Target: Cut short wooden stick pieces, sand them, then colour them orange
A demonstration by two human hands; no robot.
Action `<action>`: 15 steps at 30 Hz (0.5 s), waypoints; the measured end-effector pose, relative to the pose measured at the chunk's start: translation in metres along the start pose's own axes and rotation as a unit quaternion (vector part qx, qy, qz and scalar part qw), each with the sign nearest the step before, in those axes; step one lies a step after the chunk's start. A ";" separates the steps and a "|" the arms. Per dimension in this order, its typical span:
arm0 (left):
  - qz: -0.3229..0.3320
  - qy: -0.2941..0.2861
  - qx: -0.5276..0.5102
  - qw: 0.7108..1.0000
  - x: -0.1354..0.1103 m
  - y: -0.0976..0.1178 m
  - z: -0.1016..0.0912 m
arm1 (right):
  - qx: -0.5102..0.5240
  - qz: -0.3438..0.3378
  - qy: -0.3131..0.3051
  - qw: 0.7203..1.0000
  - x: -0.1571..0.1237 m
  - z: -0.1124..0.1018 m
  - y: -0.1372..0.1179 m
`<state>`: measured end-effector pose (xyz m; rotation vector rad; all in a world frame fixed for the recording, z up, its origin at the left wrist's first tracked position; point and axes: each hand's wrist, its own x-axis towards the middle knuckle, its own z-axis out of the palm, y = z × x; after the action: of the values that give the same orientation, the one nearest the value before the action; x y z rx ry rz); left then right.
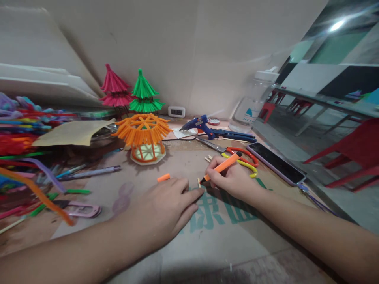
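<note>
My right hand (229,177) grips an orange marker (225,162), its dark tip angled down to the left onto a short, thin wooden stick (199,182). The fingers of my left hand (174,201) are curled, and its index fingertip presses the near end of that stick against the work surface; the thumb is hidden. Just behind my left hand lies an orange marker cap (164,177). Beyond the right hand are scissors (241,156) with red and yellow handles. A round orange pipe-cleaner pavilion (143,134) stands on a pale base behind the left hand.
Pink (115,86) and green (145,94) pipe-cleaner roofs stand at the back. A blue glue gun (199,125), pliers (237,135), a water bottle (251,104) and a phone (275,163) sit back and right. Loose pipe cleaners (32,173) and a pink cutter (84,210) lie left.
</note>
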<state>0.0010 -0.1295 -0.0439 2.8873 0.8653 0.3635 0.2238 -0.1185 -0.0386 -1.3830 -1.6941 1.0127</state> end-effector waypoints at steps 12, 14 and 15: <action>0.024 0.007 0.026 0.999 -0.003 0.002 -0.001 | -0.009 -0.001 -0.001 1.000 0.000 0.001 -0.003; 0.022 0.007 0.028 0.999 -0.002 0.002 -0.001 | -0.008 -0.003 0.000 1.000 0.000 0.000 -0.003; 0.021 0.007 0.028 0.999 -0.002 0.002 -0.002 | -0.006 -0.003 -0.003 1.000 -0.001 0.000 -0.003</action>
<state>0.0001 -0.1323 -0.0424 2.9625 0.8305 0.3684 0.2226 -0.1196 -0.0365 -1.3823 -1.7108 1.0052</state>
